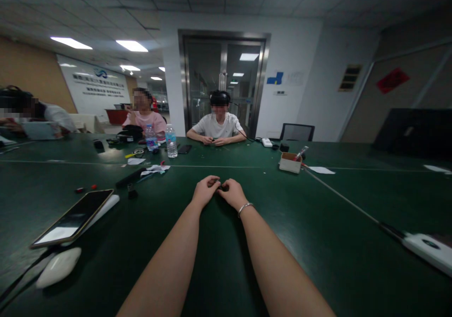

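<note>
Both hands out front, just over the worktop [346,270]. Small dark piece [222,187] sits between the fingertips, mid-worktop. Left hand [205,192]: fingers curled in, thumb and index pinching it. Right hand [233,194]: same pinch from the other side. Can't tell what the piece is; fingers cover most of it.

Risks, my read: the piece is tiny and held only at the tips, so uneven pressure could pop it out. Dark on dark green, it'd be hard to spot if dropped. Fingers also block my view, so a misaligned grip could go unnoticed. Bracelet [245,209] on my right wrist might scrape the worktop if the wrist drops. Phone [76,218] and the cord [344,204] are well clear of both hands, low risk.

Text: wall sign [100,83] has a blue wave-like logo plus rows of characters, too blurred to read. Near bottle [171,140] and far bottle [151,138] have labels, brand not legible. Red diamond sheet [392,80] at right: no readable writing.
</note>
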{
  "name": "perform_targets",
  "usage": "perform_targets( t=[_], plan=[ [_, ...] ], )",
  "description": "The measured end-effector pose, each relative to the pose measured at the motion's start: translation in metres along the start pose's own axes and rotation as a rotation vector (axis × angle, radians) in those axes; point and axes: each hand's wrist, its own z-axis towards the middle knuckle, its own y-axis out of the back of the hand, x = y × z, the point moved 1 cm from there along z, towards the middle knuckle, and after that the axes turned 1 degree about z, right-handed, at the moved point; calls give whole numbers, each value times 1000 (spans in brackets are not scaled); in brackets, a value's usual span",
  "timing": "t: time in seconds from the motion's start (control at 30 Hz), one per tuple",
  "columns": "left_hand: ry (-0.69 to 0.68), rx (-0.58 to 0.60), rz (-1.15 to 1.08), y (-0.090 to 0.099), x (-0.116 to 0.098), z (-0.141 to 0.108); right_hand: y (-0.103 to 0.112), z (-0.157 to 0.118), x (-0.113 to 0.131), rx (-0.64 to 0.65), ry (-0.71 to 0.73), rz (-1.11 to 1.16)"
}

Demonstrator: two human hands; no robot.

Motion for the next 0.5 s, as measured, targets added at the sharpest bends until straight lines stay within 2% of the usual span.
perform_targets(
  t=[0.13, 0.27, 0.33, 0.4, 0.5],
  plan=[
    [-14, 3, 26, 0, -3, -3, 2, 0, -3, 21, -44, -35],
    [-37, 38, 14, -4, -9, -3, 1, 2, -5, 99, -91, -58],
    [-78, -37, 21, -4, -14, -3, 0, 5, -7, 134, -111, -63],
    [-92, -191, 2, 0, -17, -2, 5, 7, -12, 139, -115, -59],
    [0, -332, -48, 9, -14, -2, 29, 7, -38, 87, -163, -57]
  ],
)
